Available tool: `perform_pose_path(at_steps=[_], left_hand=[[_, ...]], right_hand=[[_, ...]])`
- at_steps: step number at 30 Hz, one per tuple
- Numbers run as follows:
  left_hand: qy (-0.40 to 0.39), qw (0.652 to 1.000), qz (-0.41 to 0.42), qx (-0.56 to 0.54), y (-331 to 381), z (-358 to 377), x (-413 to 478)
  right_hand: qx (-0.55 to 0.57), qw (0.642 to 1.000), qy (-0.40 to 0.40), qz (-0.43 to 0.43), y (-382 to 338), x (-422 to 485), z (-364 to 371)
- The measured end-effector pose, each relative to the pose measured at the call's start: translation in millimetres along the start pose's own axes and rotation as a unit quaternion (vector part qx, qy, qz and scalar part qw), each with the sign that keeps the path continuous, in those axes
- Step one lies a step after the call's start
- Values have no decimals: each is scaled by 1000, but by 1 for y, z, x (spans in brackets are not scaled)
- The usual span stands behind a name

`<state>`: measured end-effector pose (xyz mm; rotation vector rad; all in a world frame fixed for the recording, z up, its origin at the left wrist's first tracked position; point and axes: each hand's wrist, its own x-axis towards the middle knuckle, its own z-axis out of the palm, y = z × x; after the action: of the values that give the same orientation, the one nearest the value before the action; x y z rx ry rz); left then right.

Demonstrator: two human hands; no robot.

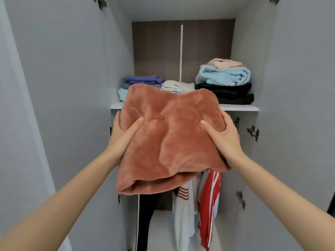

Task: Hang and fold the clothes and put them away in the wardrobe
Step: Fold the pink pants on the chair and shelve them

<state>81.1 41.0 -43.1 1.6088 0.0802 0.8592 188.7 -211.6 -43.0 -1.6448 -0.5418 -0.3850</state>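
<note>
Soft, even, fairly bright light; the compartment beneath the shelf (pixel 239 107) lies dimmer. Wide-angle distortion bows the wardrobe doors (pixel 63 87) at both edges; the whole picture is slightly soft.

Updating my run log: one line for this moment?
left hand grips folded rust fleece | right hand grips it | shelf holds folded stacks | not yet placed

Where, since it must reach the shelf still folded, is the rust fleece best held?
At its two side edges, where the left hand and right hand hold it: one from each side, thumb on top, fingers under. The rust fleece is thick and limp, with its layers open at the near edge, so a one-sided grip would likely unfold it.
</note>
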Motion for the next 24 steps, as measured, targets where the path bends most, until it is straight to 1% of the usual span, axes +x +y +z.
perform_pose_path(at_steps=[4,7,9,13,19,24], left_hand=[[17,999,40,9,25,10,78],[50,997,43,26,46,5,131],[58,996,55,36,56,-1,167],[60,995,71,36,71,-4,232],[62,991,102,63,66,4,333],[25,987,112,109,62,-3,426]], right_hand=[[29,999,-3,-43,-14,86,11],[46,997,-20,-58,-31,144,26],[54,996,-26,-64,-42,178,37],[46,995,-20,-89,-62,237,56],[33,996,-19,-82,-63,328,83],[51,996,-17,-68,-56,405,120]])
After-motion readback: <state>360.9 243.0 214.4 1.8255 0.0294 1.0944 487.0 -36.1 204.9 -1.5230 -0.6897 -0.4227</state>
